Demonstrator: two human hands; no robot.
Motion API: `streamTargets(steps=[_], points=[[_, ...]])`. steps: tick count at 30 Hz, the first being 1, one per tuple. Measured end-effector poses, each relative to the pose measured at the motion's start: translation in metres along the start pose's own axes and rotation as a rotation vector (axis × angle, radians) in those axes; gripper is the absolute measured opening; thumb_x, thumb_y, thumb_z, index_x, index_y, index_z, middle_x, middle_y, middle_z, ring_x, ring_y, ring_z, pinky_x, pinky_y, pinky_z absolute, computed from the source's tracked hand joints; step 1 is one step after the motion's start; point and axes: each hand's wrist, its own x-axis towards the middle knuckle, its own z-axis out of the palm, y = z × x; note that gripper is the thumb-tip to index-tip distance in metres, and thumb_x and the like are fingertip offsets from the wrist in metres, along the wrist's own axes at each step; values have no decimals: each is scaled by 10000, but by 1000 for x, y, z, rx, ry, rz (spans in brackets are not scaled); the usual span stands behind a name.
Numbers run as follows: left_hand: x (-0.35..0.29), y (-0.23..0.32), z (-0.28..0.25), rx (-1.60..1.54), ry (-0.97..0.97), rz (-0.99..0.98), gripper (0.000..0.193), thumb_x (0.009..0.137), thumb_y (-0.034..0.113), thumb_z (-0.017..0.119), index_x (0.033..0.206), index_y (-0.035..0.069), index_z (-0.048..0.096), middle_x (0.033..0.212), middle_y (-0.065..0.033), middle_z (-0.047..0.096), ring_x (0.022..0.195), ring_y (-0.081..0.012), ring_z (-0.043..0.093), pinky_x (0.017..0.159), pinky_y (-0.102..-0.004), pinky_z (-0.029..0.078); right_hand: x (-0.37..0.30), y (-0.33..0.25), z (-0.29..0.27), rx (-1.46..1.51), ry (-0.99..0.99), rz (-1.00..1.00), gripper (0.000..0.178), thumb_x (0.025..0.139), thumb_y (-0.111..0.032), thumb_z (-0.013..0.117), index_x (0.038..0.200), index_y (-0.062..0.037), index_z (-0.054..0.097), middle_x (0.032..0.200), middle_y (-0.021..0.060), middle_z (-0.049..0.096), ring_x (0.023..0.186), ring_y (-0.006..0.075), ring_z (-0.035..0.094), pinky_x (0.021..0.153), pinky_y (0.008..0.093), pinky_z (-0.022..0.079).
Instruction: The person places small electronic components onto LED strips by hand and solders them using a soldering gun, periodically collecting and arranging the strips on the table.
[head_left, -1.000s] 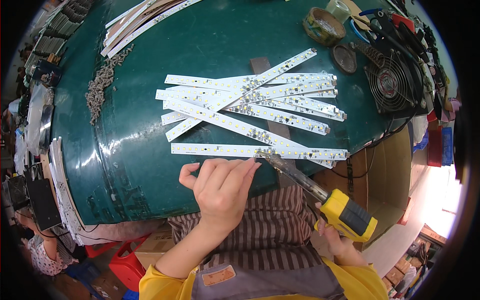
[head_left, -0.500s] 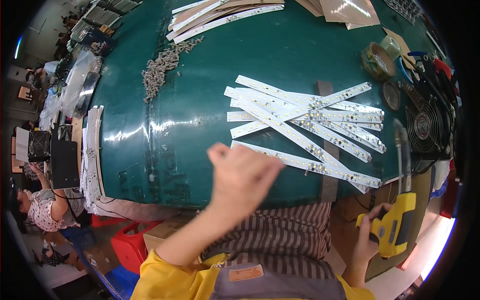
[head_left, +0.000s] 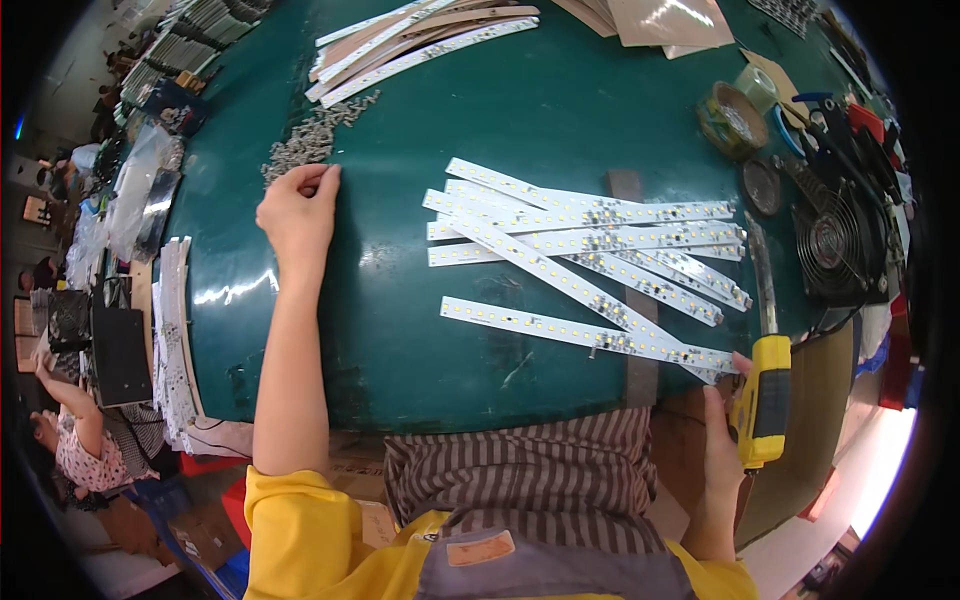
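Note:
My left hand is at the near edge of a pile of small grey metallic parts, with thumb and fingers pinched together. Whatever may be between those fingertips is too small to make out. At the table's right front edge, my right hand grips a yellow and black soldering gun, its long metal barrel pointing away from me. A finger of that hand is by the right end of the nearest white LED strip. Several more LED strips lie crossed in a loose heap behind it.
A dark metal bar runs under the strips. Strips and brown boards are stacked at the far side. To the right stand a fan, a tape roll and a round tin. Another person sits at the left.
My left hand has moved from above the nearest strip to the parts pile at the left. My right hand has lifted the soldering gun to the table edge. One crossed strip now lies flatter.

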Motion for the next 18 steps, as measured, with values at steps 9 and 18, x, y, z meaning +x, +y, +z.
streamTargets(steps=[9,18], points=[[-31,48,-29,-141,-98,184,112,819,118,732,900,42,746,786,-71,730,695,-204,689,731,-312,520,4,2,5,-137,20,-141,495,724,-14,832,1157,-20,592,896,16,632,646,76,540,606,212,440],[-157,134,-17,-444,-480,382,128,730,49,802,837,98,752,757,-23,716,639,-137,606,744,-297,377,9,-3,4,-35,45,-34,402,743,-44,826,1081,-19,611,849,14,580,631,94,507,591,225,429]])
